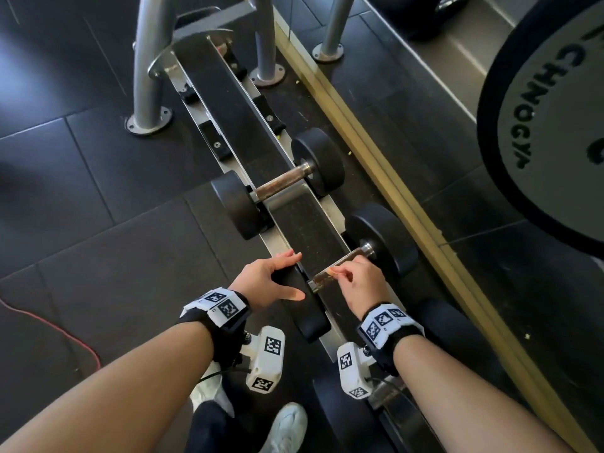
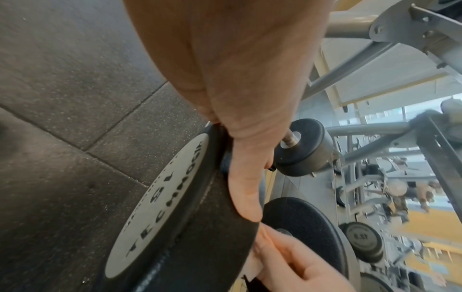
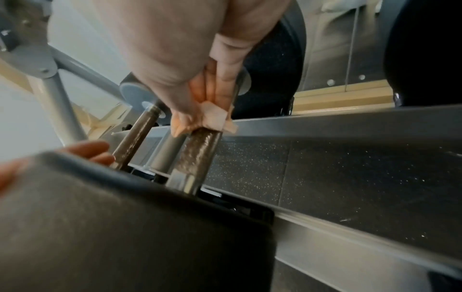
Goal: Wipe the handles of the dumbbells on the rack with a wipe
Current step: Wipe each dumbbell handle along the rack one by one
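As the dumbbell handle (image 1: 340, 264) lay crosswise on the rack (image 1: 287, 220), the right hand (image 1: 361, 284) pinched a wipe (image 3: 216, 118) on it; the left hand (image 1: 266, 281) rested spread on the near weight head (image 1: 305, 308).

"CHNOGY" mirrored on a large weight plate (image 1: 536, 125), "TECHNOGY" on the near dumbbell end cap (image 2: 160, 197), numbers unreadable

Black wristbands (image 1: 215, 317), white tagged camera mounts (image 1: 266, 359), white sneakers (image 1: 287, 426).
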Tool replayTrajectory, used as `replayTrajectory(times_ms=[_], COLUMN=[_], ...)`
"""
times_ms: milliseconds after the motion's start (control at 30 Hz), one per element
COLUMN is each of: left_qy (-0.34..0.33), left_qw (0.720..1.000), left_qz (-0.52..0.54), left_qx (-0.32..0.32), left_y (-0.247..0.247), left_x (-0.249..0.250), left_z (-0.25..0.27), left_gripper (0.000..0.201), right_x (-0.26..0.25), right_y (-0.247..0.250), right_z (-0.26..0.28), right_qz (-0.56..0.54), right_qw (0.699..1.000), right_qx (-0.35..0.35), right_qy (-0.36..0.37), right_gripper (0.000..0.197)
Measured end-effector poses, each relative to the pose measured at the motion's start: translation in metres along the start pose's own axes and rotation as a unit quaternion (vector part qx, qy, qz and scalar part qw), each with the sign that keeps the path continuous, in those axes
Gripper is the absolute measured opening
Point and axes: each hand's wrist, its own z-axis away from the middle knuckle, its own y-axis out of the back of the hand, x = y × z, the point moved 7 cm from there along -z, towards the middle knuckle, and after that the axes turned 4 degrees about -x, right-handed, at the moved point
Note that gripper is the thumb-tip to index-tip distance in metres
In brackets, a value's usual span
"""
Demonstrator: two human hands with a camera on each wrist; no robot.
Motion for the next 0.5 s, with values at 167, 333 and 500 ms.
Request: replayTrajectory(times_ms=[167,333,500], left_qy=[0.02,-0.005,-0.024], left_qw=[0.996,0.998,0.986], left_qz=[-0.078,-0.042,-0.05], left_qx=[-0.025,0.054,0.159], left_y=[0.021,0.091,0.163], left_x=[0.017,0.032,0.038], left_z=[-0.009,-0.016,-0.022], left_gripper=[0.075,0.062,0.052], right_x=[-0.02,-0.051,-0.086], right_y=[0.015,0.034,0.045], right_z=[-0.026,-0.067,-0.103], right_qz=[-0.03,-0.105,-0.119], right_qw=[0.999,0.993,0.99], right_qx=[-0.017,0.036,0.059], right_qy=[-0.021,-0.043,-0.05], right_gripper=[0.011,0.013,0.013])
